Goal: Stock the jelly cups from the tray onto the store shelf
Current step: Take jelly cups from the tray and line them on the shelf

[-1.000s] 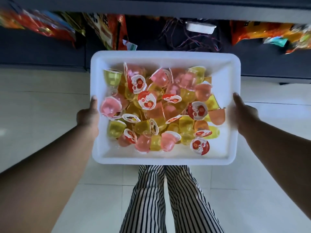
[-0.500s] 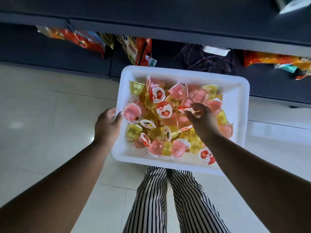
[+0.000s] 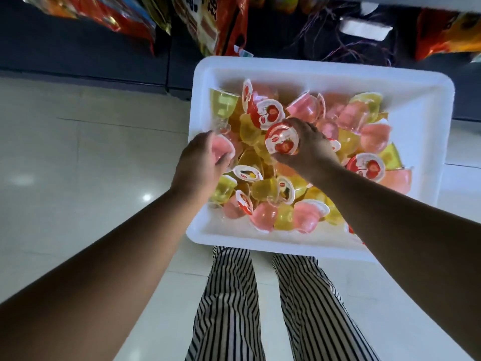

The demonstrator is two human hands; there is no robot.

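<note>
Jelly cups (image 3: 263,190) — pink and yellow — lie heaped in the white tray (image 3: 421,121) above striped trousers (image 3: 229,303). Right hand (image 3: 311,148) has its fingers (image 3: 296,125) curled round a red-lidded cup (image 3: 282,139) near the heap's middle. Left hand (image 3: 199,165) grips a pink cup (image 3: 221,149) at the tray's left edge. Dark store shelf (image 3: 78,48) with snack bags (image 3: 213,24) stands beyond.

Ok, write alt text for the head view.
Both hands reach into a white tray heaped with pink and yellow jelly cups: the right hand grips a red-lidded cup, the left hand a pink cup. Snack bags hang on the dark shelf beyond.
</note>
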